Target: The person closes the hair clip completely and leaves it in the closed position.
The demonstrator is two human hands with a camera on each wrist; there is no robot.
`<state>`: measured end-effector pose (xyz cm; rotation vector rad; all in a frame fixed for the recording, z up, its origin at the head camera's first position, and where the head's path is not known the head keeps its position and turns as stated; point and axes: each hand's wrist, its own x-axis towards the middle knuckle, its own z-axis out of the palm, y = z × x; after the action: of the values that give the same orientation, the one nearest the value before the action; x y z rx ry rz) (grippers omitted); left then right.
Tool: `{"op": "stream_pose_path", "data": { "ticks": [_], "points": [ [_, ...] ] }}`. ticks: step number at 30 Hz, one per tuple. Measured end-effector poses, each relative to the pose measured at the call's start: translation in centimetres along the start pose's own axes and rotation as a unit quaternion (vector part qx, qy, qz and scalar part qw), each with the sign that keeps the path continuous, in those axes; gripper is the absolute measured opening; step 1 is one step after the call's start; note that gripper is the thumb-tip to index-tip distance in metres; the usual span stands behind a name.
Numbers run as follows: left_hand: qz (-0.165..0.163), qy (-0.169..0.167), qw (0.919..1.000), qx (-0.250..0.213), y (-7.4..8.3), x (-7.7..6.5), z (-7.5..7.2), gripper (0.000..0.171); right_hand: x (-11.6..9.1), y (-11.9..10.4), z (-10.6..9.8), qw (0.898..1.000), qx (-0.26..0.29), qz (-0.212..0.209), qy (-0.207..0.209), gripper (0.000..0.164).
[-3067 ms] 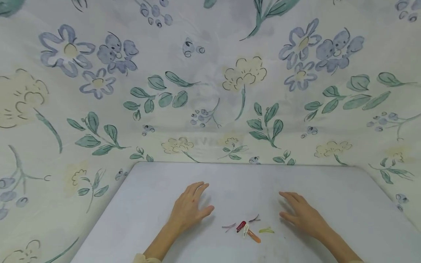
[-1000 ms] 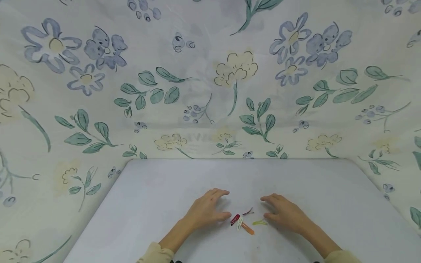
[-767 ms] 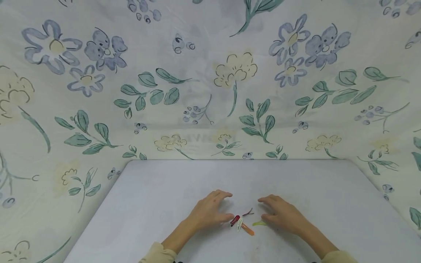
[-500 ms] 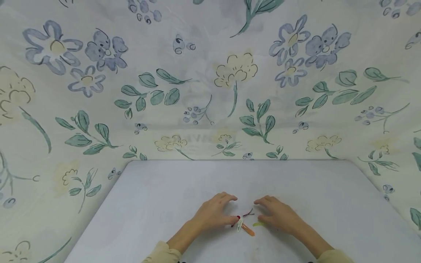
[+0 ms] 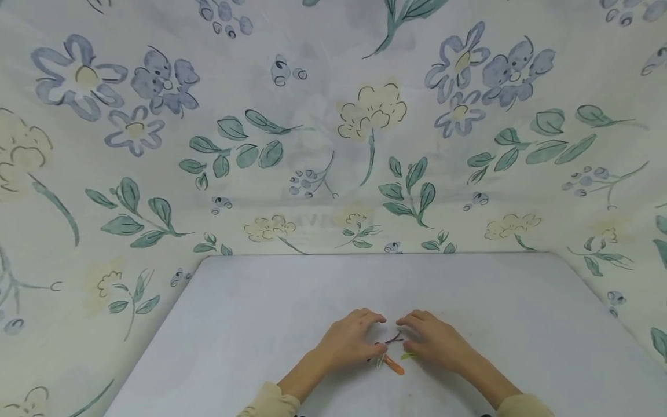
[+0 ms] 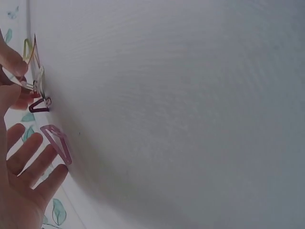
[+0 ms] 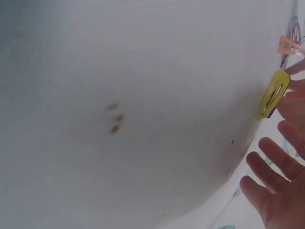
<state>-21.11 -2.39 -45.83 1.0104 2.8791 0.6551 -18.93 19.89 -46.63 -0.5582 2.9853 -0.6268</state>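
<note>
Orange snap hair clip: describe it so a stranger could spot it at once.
On the white table in the head view, look just below the gap between left hand and right hand. The orange snap hair clip lies there, between white clip and yellow clip; only it is orange.

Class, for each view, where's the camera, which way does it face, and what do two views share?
Head: worn on the head, facing forward and down at the table; left hand, right hand and forearms show.
Left wrist: worn there, facing the table and pink clip; left fingers show.
Right wrist: worn there, facing the table; right fingers show.
Head and right wrist share the yellow clip.
</note>
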Motion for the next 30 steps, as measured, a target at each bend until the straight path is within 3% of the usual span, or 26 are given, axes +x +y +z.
{"op": "stream_pose_path", "data": {
  "ticks": [15,30],
  "points": [
    [0.006,0.020,0.9996,0.020,0.4,0.8,1.1,0.037,0.4,0.0,0.7,1.000,0.014,-0.012,0.009,0.036],
    [0.005,0.024,0.9994,0.026,0.7,1.3,1.7,0.026,0.3,-0.2,0.8,0.999,0.004,-0.037,0.026,0.020]
  ]
}}
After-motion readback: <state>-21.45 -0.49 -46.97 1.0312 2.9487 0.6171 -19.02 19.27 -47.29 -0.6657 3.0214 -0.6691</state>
